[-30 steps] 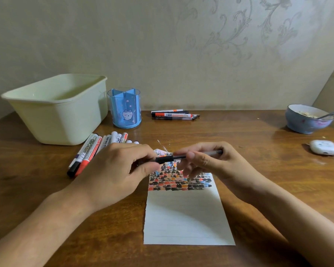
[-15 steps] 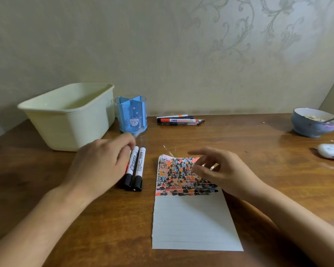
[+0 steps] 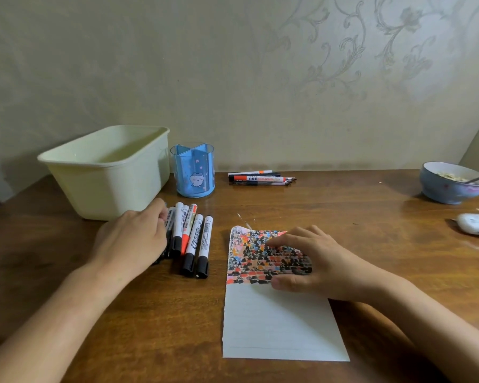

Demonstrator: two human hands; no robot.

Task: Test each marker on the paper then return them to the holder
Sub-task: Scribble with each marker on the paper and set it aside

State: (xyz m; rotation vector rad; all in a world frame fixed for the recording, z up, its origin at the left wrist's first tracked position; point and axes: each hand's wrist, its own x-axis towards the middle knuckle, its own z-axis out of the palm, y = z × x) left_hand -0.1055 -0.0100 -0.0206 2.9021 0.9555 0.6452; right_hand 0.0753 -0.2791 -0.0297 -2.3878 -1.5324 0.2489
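A lined paper (image 3: 277, 322) lies on the wooden table, its upper part covered with black, orange and pink test marks. My right hand (image 3: 315, 266) rests on that marked part with loosely bent fingers and holds nothing I can see. Left of the paper lies a row of several markers (image 3: 194, 241) with black and red caps. My left hand (image 3: 133, 241) lies over the left side of this row, its fingertips touching the markers and hiding some of them. The blue see-through holder (image 3: 192, 170) with a cat picture stands behind them with no markers in it.
A pale green plastic tub (image 3: 108, 170) stands at the back left beside the holder. Several more pens (image 3: 260, 178) lie by the wall. At the right are a blue bowl (image 3: 451, 183) with a spoon and a small white case (image 3: 476, 223).
A second ago both hands held a black pen over the paper. My left hand has moved left onto the marker row. My right hand has come down onto the paper without the pen.
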